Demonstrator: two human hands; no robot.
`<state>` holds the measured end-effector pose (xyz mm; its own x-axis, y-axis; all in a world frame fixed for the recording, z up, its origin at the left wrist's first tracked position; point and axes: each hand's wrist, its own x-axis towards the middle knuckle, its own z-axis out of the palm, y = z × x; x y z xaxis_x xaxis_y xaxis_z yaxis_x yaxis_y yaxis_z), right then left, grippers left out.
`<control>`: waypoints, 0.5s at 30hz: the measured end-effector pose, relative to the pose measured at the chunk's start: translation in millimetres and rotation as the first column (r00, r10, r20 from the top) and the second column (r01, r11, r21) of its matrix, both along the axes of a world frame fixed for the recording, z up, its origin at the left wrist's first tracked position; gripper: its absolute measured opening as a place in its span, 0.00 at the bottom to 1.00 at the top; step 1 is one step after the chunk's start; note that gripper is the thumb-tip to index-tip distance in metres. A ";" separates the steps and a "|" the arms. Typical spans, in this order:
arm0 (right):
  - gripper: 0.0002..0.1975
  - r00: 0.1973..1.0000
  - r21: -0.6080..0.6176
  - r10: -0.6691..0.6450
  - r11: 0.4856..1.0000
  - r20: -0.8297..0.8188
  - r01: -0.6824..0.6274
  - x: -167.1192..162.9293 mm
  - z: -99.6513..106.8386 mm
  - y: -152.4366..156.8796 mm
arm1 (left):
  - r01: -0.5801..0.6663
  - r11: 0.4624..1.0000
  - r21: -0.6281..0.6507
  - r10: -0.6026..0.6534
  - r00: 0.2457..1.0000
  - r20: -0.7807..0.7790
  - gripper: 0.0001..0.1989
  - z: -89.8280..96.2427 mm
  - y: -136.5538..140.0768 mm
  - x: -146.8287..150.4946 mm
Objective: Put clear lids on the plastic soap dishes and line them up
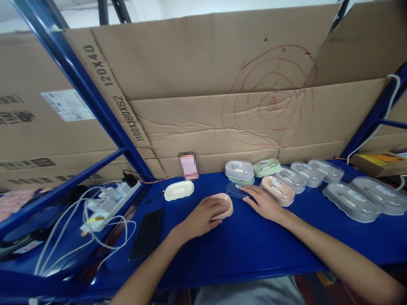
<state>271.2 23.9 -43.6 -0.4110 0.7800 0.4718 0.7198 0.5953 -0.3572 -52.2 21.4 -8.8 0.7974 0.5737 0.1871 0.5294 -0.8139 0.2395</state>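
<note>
My left hand [208, 215] is closed on the near left side of a small pink oval dish [227, 206], its fingers reaching inside and its thumb outside. The dish stands on the blue shelf top. To the right, my right hand [262, 202] lies low with its fingers stretched out, the fingertips on the edge of a clear plastic lid [234, 190] lying flat. Just beyond that hand is a peach dish under a clear lid [277, 190]. A cream oval dish [179, 191] without a lid sits at the left.
Lidded dishes in grey [239, 169] and green [267, 167] stand at the back. Several clear lids [351, 201] line the right. A black phone [146, 234] lies left, beside a power strip [111, 205] with tangled white cables. Cardboard [190, 114] walls the back.
</note>
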 end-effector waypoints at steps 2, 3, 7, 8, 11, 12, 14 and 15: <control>0.23 1.000 0.005 -0.013 1.000 -0.018 0.013 -2.5 2.3 -1.6 | -0.118 0.991 0.059 0.119 0.993 -0.026 0.21 -0.6 1.2 -1.1; 0.22 1.000 0.010 -0.023 1.000 -0.005 0.023 -3.3 3.2 -2.4 | -0.155 0.986 0.068 0.157 0.987 -0.034 0.20 0.1 2.3 -2.6; 0.22 0.993 0.026 -0.075 0.997 0.095 0.073 -3.5 5.1 -6.2 | -0.062 0.995 -0.079 0.061 0.998 -0.008 0.16 10.1 11.9 -14.3; 0.22 0.988 0.030 -0.089 0.996 0.124 0.086 -3.2 5.7 -7.3 | -0.055 0.991 -0.118 0.057 0.998 0.017 0.15 13.8 16.0 -19.1; 0.22 0.972 0.082 -0.122 0.991 0.199 0.108 -4.2 8.1 -10.9 | -0.350 0.934 -0.066 0.350 0.937 -0.014 0.16 23.3 30.1 -38.3; 0.23 0.971 0.107 -0.111 0.990 0.212 0.090 -5.9 8.9 -12.4 | -0.506 0.862 0.015 0.506 0.859 -0.074 0.18 25.0 34.3 -45.9; 0.25 0.972 0.142 -0.030 0.990 0.231 -0.003 -11.6 10.0 -16.4 | -0.660 0.747 0.080 0.665 0.737 -0.124 0.23 25.8 40.4 -60.0; 0.26 0.970 0.146 0.031 0.987 0.243 -0.068 -15.5 10.1 -18.9 | -0.701 0.708 0.090 0.705 0.691 -0.158 0.23 25.2 41.9 -65.4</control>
